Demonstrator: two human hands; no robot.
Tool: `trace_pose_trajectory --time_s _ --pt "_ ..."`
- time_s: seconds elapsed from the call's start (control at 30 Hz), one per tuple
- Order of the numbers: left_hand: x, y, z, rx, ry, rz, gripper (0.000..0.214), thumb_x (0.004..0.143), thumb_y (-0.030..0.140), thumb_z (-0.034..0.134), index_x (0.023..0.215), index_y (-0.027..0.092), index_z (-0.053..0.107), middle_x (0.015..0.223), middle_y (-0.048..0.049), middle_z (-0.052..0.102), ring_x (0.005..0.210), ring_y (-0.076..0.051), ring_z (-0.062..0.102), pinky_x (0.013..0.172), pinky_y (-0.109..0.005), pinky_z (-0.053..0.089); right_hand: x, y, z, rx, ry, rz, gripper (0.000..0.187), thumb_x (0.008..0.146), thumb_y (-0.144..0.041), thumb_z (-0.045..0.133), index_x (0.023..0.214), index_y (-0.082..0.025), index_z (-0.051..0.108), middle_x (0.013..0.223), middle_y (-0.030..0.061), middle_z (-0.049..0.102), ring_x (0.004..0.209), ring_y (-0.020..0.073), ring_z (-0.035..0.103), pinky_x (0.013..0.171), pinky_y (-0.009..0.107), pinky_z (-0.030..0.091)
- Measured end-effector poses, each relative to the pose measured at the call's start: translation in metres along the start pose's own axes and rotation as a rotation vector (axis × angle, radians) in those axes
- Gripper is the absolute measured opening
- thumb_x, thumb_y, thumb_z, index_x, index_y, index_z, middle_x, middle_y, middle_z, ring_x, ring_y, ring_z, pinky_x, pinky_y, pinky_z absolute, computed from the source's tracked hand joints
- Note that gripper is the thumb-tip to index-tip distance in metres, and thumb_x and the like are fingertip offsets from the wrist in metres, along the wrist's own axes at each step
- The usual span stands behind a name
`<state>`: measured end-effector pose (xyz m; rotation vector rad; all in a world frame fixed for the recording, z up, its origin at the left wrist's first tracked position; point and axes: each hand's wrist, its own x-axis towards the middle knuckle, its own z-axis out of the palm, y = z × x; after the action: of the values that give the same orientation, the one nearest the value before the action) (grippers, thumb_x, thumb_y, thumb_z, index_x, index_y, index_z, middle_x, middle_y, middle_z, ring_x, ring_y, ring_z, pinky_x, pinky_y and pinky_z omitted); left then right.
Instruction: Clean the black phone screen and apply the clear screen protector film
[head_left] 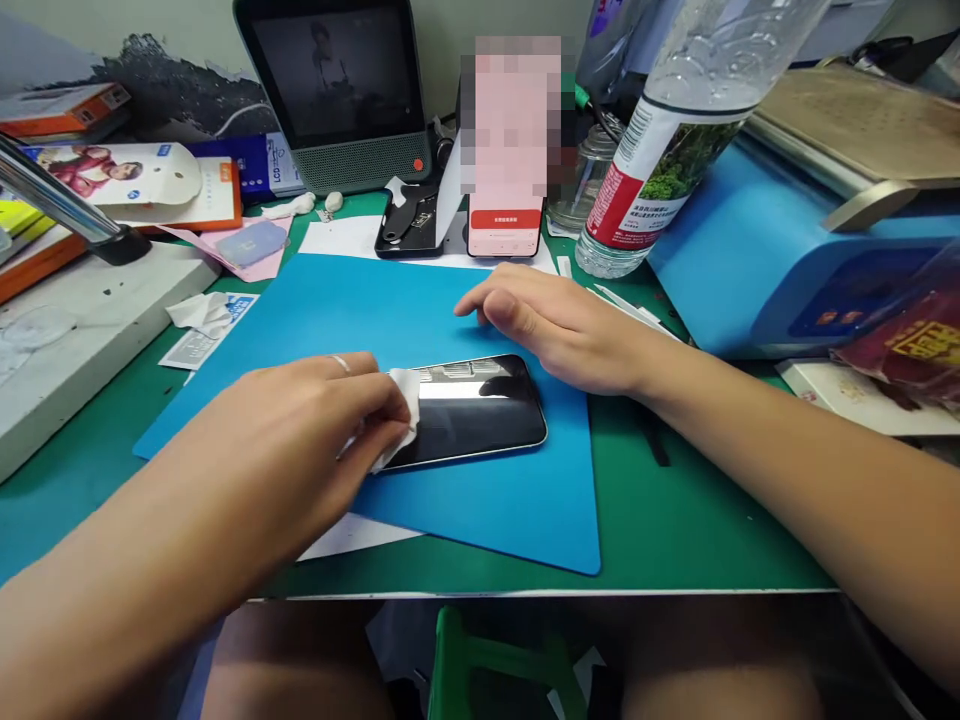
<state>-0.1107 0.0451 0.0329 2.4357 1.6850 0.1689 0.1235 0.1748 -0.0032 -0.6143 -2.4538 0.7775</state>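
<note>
A black smartphone (480, 415) lies face up on a blue work mat (480, 510). My left hand (315, 425) pinches a small white wipe (405, 400) and presses it onto the phone's left end. A ring shows on one finger. My right hand (544, 320) rests on the mat just behind the phone's right end, fingers curled together and pointing left, with nothing visible in them.
A propped phone (506, 215) with a lit screen stands behind the mat beside a grey-framed monitor (341, 90). A plastic water bottle (660, 150) leans at the back right next to a blue machine (757, 250). Boxes and packets (135, 185) lie at the left on the green table (675, 520).
</note>
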Motion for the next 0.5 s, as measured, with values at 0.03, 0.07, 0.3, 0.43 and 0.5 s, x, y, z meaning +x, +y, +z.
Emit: trace_pose_trajectory --time_s 0.03,0.07,0.3,0.43,0.5 --pt "0.006 0.005 -0.001 0.023 -0.018 0.043 0.027 0.098 0.033 0.051 0.084 0.026 0.072 0.082 -0.0043 0.07 0.066 -0.023 0.064 0.058 -0.034 0.04 0.0 -0.001 0.001 0.008 0.003 0.004 0.07 0.105 -0.071 0.021 0.099 -0.019 0.068 0.102 0.0083 0.067 0.1 0.0216 0.06 0.091 0.036 0.044" --pt "0.013 0.01 -0.002 0.044 -0.03 0.079 0.027 0.099 0.031 0.051 0.084 0.025 0.073 0.081 -0.0042 0.069 0.065 -0.023 0.063 0.058 -0.034 0.04 0.0 -0.001 0.001 0.016 0.006 0.01 0.07 0.105 -0.071 0.02 0.099 -0.02 0.067 0.102 0.008 0.067 0.1 0.0214 0.06 0.091 0.036 0.044" --pt "0.071 0.043 0.005 0.035 -0.106 0.302 0.021 0.096 0.02 0.058 0.083 0.021 0.075 0.08 -0.0048 0.074 0.072 -0.022 0.066 0.064 -0.034 0.044 -0.003 -0.004 -0.001 0.079 0.039 0.045 0.079 0.101 -0.076 0.015 0.098 -0.019 0.068 0.095 0.0057 0.063 0.09 0.0195 0.058 0.086 0.035 0.045" --pt "0.085 0.033 0.002 0.031 -0.083 0.411 0.023 0.092 0.014 0.057 0.08 0.022 0.074 0.077 -0.0037 0.074 0.066 -0.022 0.063 0.06 -0.034 0.042 -0.002 -0.004 -0.001 0.085 0.033 0.066 0.081 0.099 -0.079 0.013 0.098 -0.019 0.068 0.096 0.0053 0.064 0.09 0.0194 0.058 0.084 0.034 0.046" --pt "0.085 0.018 -0.002 0.011 -0.083 0.432 0.022 0.09 0.013 0.058 0.08 0.024 0.074 0.077 -0.0021 0.073 0.067 -0.021 0.064 0.061 -0.033 0.043 -0.001 -0.004 -0.001 0.063 0.017 0.061 0.082 0.098 -0.079 0.01 0.099 -0.019 0.067 0.099 0.0064 0.065 0.091 0.0202 0.058 0.085 0.035 0.046"
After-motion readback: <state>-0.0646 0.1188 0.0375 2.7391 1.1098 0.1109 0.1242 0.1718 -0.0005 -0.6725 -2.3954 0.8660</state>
